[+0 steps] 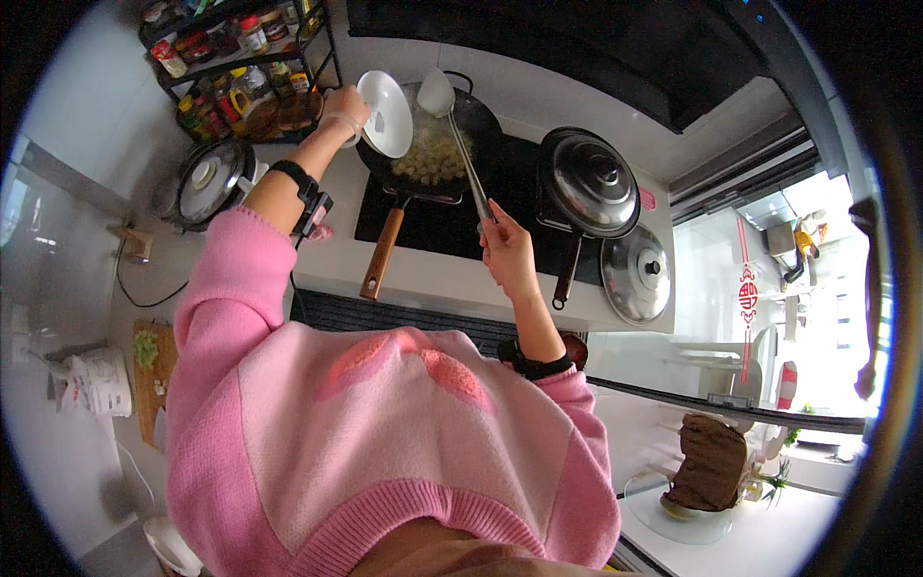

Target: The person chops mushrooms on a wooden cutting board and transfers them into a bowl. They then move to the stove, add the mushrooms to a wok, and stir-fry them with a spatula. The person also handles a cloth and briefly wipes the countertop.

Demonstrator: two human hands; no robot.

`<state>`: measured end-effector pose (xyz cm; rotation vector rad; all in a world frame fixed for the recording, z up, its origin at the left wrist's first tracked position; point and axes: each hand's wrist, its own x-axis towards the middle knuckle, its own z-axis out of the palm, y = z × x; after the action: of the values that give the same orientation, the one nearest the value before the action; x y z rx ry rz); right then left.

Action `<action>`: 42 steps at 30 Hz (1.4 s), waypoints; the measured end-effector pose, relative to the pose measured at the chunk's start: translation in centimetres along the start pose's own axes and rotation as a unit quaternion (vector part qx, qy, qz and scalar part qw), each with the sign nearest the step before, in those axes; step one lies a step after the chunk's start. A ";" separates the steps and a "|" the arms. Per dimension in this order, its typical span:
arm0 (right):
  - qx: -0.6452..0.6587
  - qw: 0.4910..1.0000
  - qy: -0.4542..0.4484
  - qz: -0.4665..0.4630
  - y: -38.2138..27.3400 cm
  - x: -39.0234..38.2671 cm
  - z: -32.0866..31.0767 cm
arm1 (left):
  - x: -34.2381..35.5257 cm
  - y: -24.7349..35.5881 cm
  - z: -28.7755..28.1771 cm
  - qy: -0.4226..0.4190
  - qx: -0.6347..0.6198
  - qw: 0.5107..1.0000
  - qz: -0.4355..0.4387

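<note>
- The left hand tipped a white plate over the wok.
- The right hand gripped a long ladle, its bowl raised above the pale food pieces.

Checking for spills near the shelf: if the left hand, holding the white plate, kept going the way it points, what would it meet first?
Probably the wok's rim: the left hand tips the white plate toward the wok. Depth is hard to judge.

Bright daylight enters from window at right, overexposed there. Lids show glare. Far hood dark. Fisheye bends edges; black vignette rings frame. Centre sharp.
</note>
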<state>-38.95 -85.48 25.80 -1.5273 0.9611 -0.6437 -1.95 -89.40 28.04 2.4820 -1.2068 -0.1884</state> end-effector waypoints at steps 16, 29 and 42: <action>0.041 0.997 0.017 0.067 0.9 -1.6 -2.6 | -0.8 2.9 -1.3 0.083 0.204 0.954 0.203; 0.065 0.996 -0.007 0.066 1.8 -1.4 -2.9 | -2.4 0.9 -3.2 0.160 0.142 0.968 0.132; 0.061 0.995 -0.027 0.068 1.3 -1.5 -2.9 | -7.2 -7.9 -9.0 0.083 -0.600 0.786 -0.123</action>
<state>-42.44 -85.78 25.21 -1.3520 0.9576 -0.5514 1.83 -76.89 32.98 1.4234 -0.3854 -0.5775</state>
